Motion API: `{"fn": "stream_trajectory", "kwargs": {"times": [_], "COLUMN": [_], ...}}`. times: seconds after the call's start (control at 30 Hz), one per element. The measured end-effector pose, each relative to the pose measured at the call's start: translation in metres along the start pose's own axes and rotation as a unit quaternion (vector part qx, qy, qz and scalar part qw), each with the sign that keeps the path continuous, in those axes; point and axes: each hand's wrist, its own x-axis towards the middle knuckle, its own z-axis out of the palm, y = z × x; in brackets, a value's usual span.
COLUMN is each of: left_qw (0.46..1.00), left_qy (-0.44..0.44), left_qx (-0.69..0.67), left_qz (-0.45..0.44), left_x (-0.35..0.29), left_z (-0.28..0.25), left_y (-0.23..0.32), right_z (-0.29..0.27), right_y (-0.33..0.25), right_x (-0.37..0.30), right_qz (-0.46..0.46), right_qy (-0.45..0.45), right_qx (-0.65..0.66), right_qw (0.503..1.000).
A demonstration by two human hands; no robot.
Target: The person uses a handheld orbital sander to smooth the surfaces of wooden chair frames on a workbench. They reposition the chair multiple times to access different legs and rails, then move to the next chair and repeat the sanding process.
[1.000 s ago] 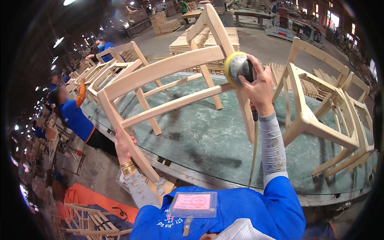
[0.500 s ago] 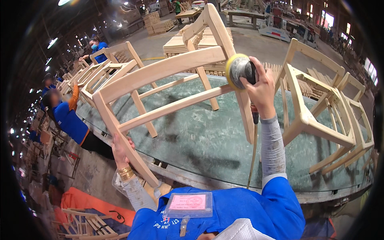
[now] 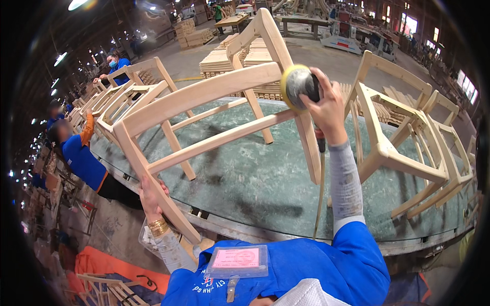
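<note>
Head camera shows a pale wooden chair (image 3: 204, 95) tilted over the green surface (image 3: 245, 188). On the chair's near left side, the left hand (image 3: 151, 196) is curled around one leg. On its right side, the right hand (image 3: 329, 109) clasps a round, yellow-edged sander (image 3: 297, 86) against the frame. Right of the chair stands another chair (image 3: 380, 153) on the surface.

A wide fisheye view looks down and forward from head height, the left camera of a side-by-side pair. The wearer's blue-shirted chest (image 3: 301, 260) fills the near lower edge; beyond the green surface (image 3: 255, 176), the workshop floor (image 3: 306, 53) recedes upward.
</note>
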Motion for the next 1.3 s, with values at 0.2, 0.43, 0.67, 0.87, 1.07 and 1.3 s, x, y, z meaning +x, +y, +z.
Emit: {"fn": "stream_trajectory", "kwargs": {"times": [0.2,0.43,0.67,0.87,1.07,1.3], "left_qw": [1.0,0.999,0.999,0.999,0.999,0.999], "left_qy": [-0.004,-0.017,-0.027,-0.024,-0.021,-0.041], "left_qx": [-0.025,-0.034,-0.022,-0.028,-0.024,-0.016], "left_qz": [0.0,0.012,0.022,0.012,0.0,0.018], "left_x": [-0.003,-0.013,-0.015,-0.013,-0.01,-0.009], "left_z": [-0.002,0.006,0.003,-0.008,-0.006,-0.005], "left_y": [-0.002,-0.002,-0.005,-0.011,-0.007,-0.007], "right_z": [-0.006,-0.002,-0.016,-0.016,-0.017,-0.016], "right_y": [0.004,-0.006,0.001,-0.002,-0.008,-0.006], "right_x": [-0.007,-0.001,-0.022,-0.018,-0.013,-0.004], "right_qz": [-0.016,-0.041,-0.005,-0.018,-0.024,-0.03], "right_qy": [0.009,0.028,0.007,0.0,-0.009,-0.005], "right_qx": [-0.021,-0.006,-0.03,-0.024,-0.052,-0.044], "right_qw": [1.0,0.999,1.0,1.0,0.998,0.999]}}
